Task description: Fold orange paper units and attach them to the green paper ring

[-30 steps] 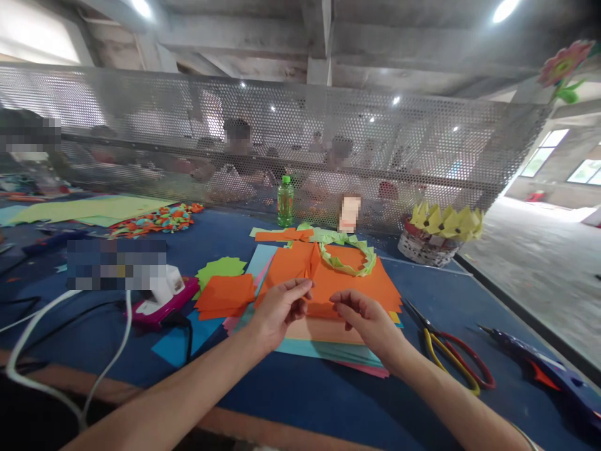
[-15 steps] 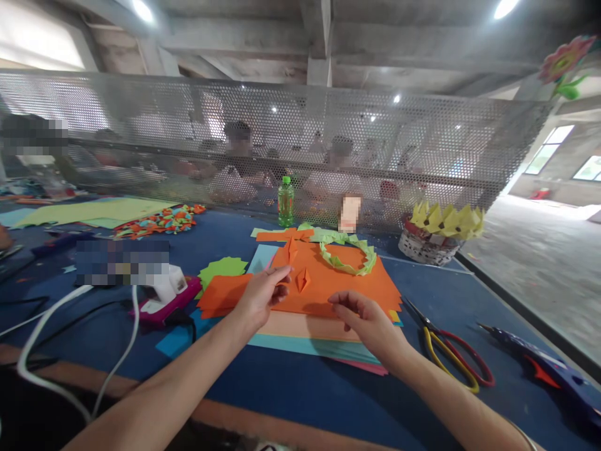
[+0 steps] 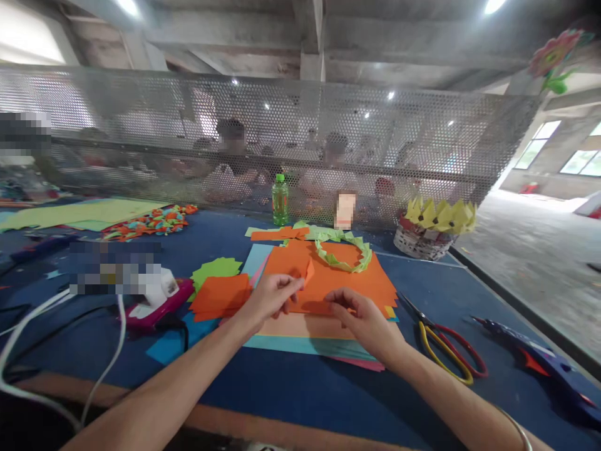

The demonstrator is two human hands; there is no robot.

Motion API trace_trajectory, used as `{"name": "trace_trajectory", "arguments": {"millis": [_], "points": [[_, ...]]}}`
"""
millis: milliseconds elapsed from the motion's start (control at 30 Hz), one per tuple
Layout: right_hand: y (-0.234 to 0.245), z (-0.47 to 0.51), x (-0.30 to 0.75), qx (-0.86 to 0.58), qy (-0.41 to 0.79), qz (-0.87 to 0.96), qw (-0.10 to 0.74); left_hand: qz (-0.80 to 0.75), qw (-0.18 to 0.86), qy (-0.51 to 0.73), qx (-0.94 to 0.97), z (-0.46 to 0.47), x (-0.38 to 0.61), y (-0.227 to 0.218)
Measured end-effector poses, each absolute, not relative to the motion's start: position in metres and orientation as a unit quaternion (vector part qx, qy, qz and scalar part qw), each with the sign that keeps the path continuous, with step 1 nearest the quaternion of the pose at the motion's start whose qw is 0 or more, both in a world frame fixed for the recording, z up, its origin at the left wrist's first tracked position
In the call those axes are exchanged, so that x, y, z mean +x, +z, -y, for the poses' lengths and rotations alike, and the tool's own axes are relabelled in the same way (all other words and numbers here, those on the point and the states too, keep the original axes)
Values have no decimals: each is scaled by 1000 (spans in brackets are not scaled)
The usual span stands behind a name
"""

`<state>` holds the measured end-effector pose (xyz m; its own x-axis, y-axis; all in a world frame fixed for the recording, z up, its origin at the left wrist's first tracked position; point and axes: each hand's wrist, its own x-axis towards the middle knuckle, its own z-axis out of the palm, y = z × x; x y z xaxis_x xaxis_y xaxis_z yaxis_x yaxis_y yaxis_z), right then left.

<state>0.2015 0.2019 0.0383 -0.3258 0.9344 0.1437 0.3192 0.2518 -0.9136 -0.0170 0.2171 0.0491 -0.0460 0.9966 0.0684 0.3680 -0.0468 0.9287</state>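
1. Head view: smooth, flat orange sheets (image 3: 373, 282) lie stacked on the blue desk (image 3: 291, 389); a spiky folded green paper ring (image 3: 327, 256) rests on them.
2. The folded orange piece (image 3: 308, 273) is pinched at the left hand's (image 3: 272, 299) fingertips; the right hand (image 3: 364, 316), apart from it, curls loosely, contents unclear.
3. The piece looks narrow, creased and pointed.

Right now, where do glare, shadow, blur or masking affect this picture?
Head view: ceiling lights burn out to white; same view, a shadow darkens the paper stack beside the right hand; head view again, the upper-right flower looks soft, and pixel blocks mask something beside the white plug.
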Motion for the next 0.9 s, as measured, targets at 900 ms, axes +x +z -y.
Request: {"name": "trace_trajectory", "arguments": {"millis": [900], "points": [[105, -244, 271, -518, 270, 669, 458, -444, 11, 376, 813, -231, -23, 25]]}}
